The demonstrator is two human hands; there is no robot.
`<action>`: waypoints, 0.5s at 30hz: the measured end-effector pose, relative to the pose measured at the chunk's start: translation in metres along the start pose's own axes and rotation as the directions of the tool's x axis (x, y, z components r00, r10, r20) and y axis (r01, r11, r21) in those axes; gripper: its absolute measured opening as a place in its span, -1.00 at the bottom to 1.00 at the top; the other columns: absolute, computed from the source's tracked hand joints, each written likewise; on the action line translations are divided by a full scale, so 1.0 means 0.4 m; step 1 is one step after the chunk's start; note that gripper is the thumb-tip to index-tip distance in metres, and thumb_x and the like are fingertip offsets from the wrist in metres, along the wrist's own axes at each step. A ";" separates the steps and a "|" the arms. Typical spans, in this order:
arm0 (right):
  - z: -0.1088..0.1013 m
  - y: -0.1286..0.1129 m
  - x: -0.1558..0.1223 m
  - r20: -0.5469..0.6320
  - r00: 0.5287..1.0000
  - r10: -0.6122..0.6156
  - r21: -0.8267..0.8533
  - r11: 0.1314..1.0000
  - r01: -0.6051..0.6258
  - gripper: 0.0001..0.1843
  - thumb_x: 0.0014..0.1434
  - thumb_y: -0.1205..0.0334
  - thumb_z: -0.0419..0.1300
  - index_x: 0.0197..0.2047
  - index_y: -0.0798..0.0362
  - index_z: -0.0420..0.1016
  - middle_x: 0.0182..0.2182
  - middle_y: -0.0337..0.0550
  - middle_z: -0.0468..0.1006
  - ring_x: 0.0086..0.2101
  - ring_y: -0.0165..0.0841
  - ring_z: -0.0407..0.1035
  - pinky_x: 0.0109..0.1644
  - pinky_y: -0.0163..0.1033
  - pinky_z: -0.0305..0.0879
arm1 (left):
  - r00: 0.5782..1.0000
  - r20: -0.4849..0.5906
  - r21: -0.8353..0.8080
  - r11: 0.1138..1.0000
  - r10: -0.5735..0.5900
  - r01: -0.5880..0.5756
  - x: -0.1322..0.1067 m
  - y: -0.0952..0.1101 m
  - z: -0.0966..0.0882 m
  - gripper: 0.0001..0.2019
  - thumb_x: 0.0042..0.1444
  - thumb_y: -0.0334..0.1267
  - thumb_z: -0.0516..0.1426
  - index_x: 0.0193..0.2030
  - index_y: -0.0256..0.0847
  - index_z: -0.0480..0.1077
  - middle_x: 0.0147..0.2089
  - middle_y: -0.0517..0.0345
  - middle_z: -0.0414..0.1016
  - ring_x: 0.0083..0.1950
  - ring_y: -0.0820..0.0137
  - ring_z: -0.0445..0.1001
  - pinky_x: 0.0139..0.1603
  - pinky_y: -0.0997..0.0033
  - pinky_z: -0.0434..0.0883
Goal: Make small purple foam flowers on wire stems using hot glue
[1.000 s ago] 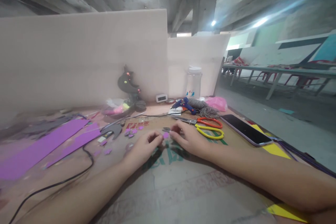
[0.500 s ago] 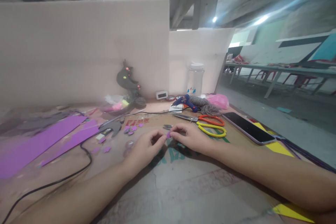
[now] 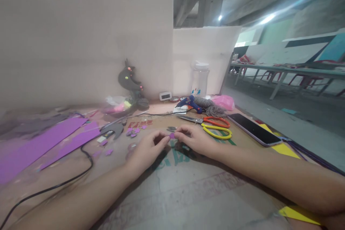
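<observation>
- So, compared to a second ago: both sets of fingertips have crept a bit closer together around that small purple piece.
- Left part of the surface: a long purple sheet, a smaller purple strip beside it, and a black cable snaking toward the near left.
- Far-left corner of the cardboard: a little bunch of purple cutouts.
- Left hand: thumb and index nearly together at the piece's left edge — too small to tell if they're really pinching it.
- The piece itself sits between the two hands, nearer the cardboard's far edge than its near one.
- Right hand: narrow pinch, holding the piece's right edge.
- Just beyond that hand: scissors with orange and yellow handles, then a blue glue gun and gray yarn toward the surface's far edge.
- Right edge of the surface: a phone — it's partly over yellow paper.
</observation>
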State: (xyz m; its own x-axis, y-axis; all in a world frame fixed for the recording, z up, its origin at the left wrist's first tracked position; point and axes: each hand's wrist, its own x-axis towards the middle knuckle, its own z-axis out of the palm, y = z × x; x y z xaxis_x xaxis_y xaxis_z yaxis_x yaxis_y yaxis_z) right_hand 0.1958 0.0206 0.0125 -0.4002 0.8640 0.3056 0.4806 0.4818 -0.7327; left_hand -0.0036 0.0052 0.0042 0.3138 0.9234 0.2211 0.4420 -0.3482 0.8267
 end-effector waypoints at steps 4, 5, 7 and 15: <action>-0.007 0.035 0.017 -0.119 0.993 0.011 0.084 0.996 -0.001 -0.63 0.29 0.00 0.04 -0.47 0.05 0.28 -0.55 -0.31 0.32 -0.48 -0.43 0.24 -0.37 -0.33 0.16 | 0.998 -0.045 -0.070 0.997 -0.049 0.045 0.007 -0.013 0.002 -0.73 0.23 -0.05 0.07 -0.32 -0.22 0.37 -0.36 0.17 0.44 -0.30 0.35 0.41 -0.25 0.40 0.29; -0.010 0.044 0.023 -0.147 0.989 0.025 0.101 0.995 -0.010 -0.62 0.28 0.00 0.04 -0.48 0.04 0.25 -0.56 -0.32 0.29 -0.48 -0.43 0.23 -0.38 -0.33 0.15 | 0.997 -0.054 -0.084 0.995 -0.054 0.050 0.009 -0.016 0.003 -0.73 0.23 -0.05 0.07 -0.32 -0.22 0.36 -0.37 0.17 0.43 -0.30 0.35 0.40 -0.24 0.40 0.29; -0.018 0.059 0.033 -0.196 0.979 0.055 0.115 0.993 -0.033 -0.63 0.26 0.01 0.04 -0.51 0.02 0.19 -0.58 -0.34 0.22 -0.50 -0.44 0.19 -0.40 -0.33 0.12 | 0.996 -0.067 -0.100 0.994 -0.058 0.051 0.011 -0.018 0.003 -0.74 0.22 -0.06 0.07 -0.34 -0.21 0.34 -0.38 0.19 0.40 -0.30 0.36 0.39 -0.24 0.39 0.28; -0.024 0.073 0.042 -0.199 0.980 -0.018 -0.036 0.999 0.011 -0.61 0.26 0.03 0.00 -0.55 0.02 0.13 -0.59 -0.33 0.16 -0.50 -0.44 0.12 -0.40 -0.31 0.04 | 0.997 -0.044 -0.128 0.990 -0.064 0.057 0.009 -0.018 0.002 -0.74 0.21 -0.06 0.06 -0.36 -0.20 0.32 -0.40 0.20 0.38 -0.32 0.37 0.36 -0.25 0.39 0.26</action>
State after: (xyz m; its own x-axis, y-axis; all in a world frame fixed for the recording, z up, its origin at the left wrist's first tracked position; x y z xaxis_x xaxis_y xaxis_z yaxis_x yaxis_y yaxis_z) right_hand 0.2104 0.0503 0.0020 -0.2453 0.8669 0.4339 0.5039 0.4964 -0.7069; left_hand -0.0052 0.0108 -0.0013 0.2479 0.9498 0.1906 0.3482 -0.2710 0.8974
